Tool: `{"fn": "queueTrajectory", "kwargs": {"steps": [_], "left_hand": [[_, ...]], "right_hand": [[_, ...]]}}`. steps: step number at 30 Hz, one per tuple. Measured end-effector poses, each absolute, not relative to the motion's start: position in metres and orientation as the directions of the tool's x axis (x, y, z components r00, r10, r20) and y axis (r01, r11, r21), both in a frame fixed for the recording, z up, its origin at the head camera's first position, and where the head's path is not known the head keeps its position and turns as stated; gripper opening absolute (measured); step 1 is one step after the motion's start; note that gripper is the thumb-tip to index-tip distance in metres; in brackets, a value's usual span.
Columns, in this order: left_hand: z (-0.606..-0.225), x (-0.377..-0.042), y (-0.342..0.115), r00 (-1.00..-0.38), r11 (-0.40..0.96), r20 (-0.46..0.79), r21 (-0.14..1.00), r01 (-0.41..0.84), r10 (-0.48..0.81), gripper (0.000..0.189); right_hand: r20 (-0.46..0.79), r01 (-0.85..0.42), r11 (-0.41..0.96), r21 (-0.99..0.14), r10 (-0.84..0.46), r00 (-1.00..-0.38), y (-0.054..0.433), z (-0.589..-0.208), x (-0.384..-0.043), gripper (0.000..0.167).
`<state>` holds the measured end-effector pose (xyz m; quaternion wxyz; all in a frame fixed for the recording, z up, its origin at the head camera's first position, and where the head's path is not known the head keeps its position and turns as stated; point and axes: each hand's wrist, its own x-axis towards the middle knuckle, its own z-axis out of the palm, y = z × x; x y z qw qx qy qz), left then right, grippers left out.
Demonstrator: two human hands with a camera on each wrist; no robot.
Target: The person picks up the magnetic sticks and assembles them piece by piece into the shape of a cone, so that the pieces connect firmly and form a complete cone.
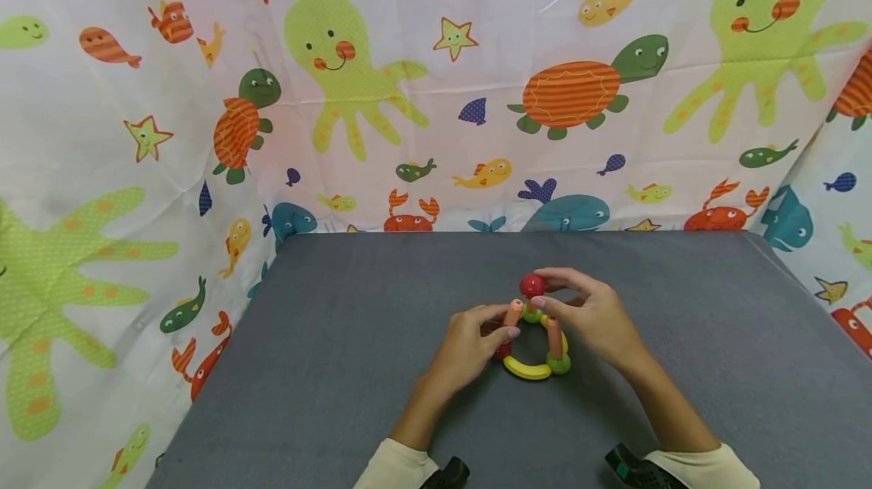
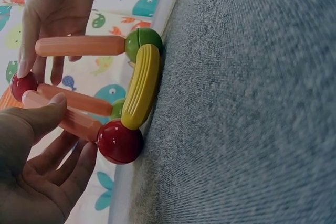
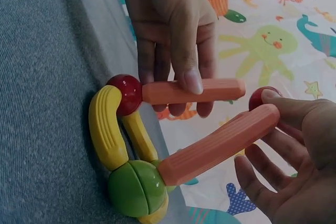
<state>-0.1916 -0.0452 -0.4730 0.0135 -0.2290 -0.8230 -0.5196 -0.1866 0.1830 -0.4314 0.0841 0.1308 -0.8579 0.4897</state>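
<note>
A ring of curved yellow pieces (image 1: 527, 369) and balls lies on the grey table, with salmon-coloured rods standing up from the balls. My left hand (image 1: 466, 347) pinches the left rod (image 3: 197, 92) between thumb and fingers; that rod's lower end meets a red ball (image 2: 119, 141). My right hand (image 1: 598, 316) grips another red ball (image 1: 532, 285) by its sides, at the top of the far rod (image 2: 79, 99). That rod rises from the far green ball (image 1: 531, 316). A third rod (image 1: 555, 339) stands untouched on the near green ball (image 1: 559, 364), its top bare.
The grey tabletop (image 1: 354, 353) spreads around the ring on every side. Behind it and at both sides hangs a white curtain (image 1: 381, 194) printed with sea animals. Dark wrist devices (image 1: 640, 468) sit at the sleeves.
</note>
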Motion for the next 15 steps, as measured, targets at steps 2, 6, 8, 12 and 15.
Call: {"fn": "queueTrajectory", "kwargs": {"steps": [2,6,8,12,15], "left_hand": [[-0.4736,-0.1917,-0.0453,-0.894,0.363,0.264,0.844,0.396,0.361,0.035],[-0.474,-0.1907,-0.0458,-0.895,0.384,0.271,0.831,0.404,0.356,0.035],[-0.4742,-0.1903,-0.0459,-0.895,0.391,0.271,0.827,0.405,0.354,0.035],[-0.4742,-0.1905,-0.0458,-0.897,0.393,0.264,0.828,0.399,0.354,0.035],[-0.4736,-0.1903,-0.0455,-0.9,0.391,0.252,0.835,0.387,0.355,0.034]], "right_hand": [[0.269,-0.31,0.479,-0.821,-0.156,-0.951,0.1817,-0.4302,-0.1863,0.04],[0.264,-0.316,0.468,-0.825,-0.175,-0.948,0.1792,-0.4292,-0.186,0.039],[0.26,-0.319,0.462,-0.827,-0.187,-0.947,0.1782,-0.4287,-0.1854,0.039],[0.26,-0.325,0.451,-0.831,-0.201,-0.945,0.1772,-0.4286,-0.1844,0.038],[0.264,-0.329,0.447,-0.832,-0.203,-0.943,0.1774,-0.4296,-0.1845,0.037]]}}
